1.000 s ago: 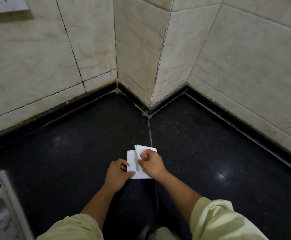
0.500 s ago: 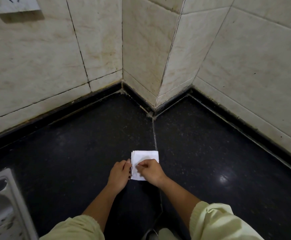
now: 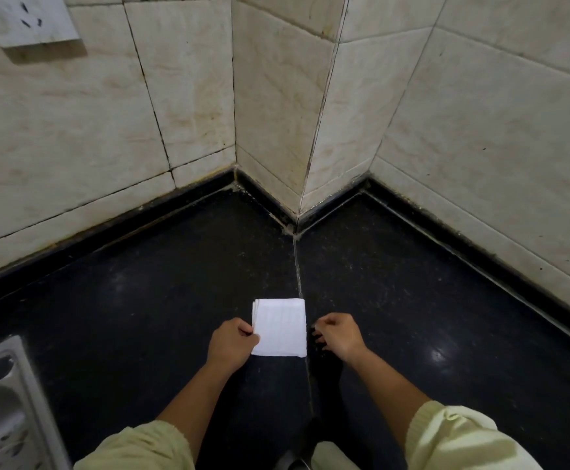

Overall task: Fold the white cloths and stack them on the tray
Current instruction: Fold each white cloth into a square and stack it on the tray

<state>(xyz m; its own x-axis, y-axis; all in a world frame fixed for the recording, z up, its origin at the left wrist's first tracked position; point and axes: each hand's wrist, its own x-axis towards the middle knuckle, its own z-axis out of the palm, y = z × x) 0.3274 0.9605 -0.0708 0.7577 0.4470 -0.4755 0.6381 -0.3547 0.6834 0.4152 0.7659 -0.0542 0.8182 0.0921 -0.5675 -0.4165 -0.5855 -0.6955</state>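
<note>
My left hand (image 3: 232, 344) pinches the left edge of the folded white cloth (image 3: 279, 327) between thumb and fingers. From that pinch the square runs flat to the right and away toward the wall, lying on the black countertop (image 3: 141, 317). My right hand (image 3: 339, 335) sits just past the cloth's opposite edge, apart from it, with the fingers loosely curled and holding nothing. Well to the left of the grip and nearer to me is a metal fixture (image 3: 2, 401). The frame cuts it off, so I can't tell whether it's the tray or a sink.

The trouble I expect is in the lift. With only one edge held, I judge the layers could fan open or the free side could droop and undo the fold. I can't see under the thumb, so the pinch may have caught only the upper layers. Dragging the cloth instead could roll the bottom layer under. I'd want the right hand on the opposite edge first.
</note>
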